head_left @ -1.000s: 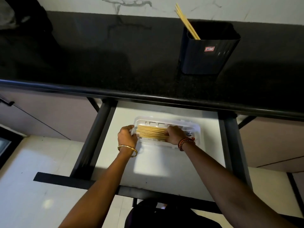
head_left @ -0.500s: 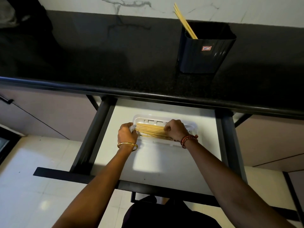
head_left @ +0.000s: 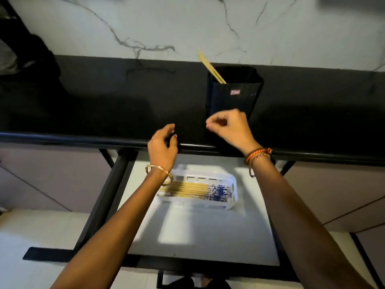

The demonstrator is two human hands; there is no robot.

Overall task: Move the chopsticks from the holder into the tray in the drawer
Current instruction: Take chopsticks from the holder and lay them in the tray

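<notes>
Head view. Showing one glossy black stone counter point(head_left: 93, 105) with a rounded front edge, backed by a white veined marble wall point(head_left: 145, 24). Standing on the counter toward the right: one dark, ribbed, squarish holder point(head_left: 233, 97), open at the top, bearing a small red label. Leaning out of its left corner: pale wooden chopsticks point(head_left: 210, 67), thin and straight, perhaps two or three; exact count not readable.

Lying below the counter edge: one open drawer point(head_left: 208, 236), smooth white floor, framed by black rails on both sides and a black front bar. Sitting toward its back: one white plastic tray point(head_left: 232, 195), rounded corners, slotted far wall. Resting inside, side by side and lengthwise: a row of chopsticks in the tray point(head_left: 187, 189), tan shafts with blue-patterned ends pointing right; roughly six, blurred. Leaving bare drawer floor in front of the tray and to its right.

Hovering above the counter's front edge: left hand point(head_left: 162, 147), fingers loosely curled, holding nothing, gold bangle at the wrist. Hovering just before the holder: right hand point(head_left: 229, 126), fingers curled with thumb near fingertips, gripping nothing visible, orange cords at the wrist. Both hands apart from tray and holder.
</notes>
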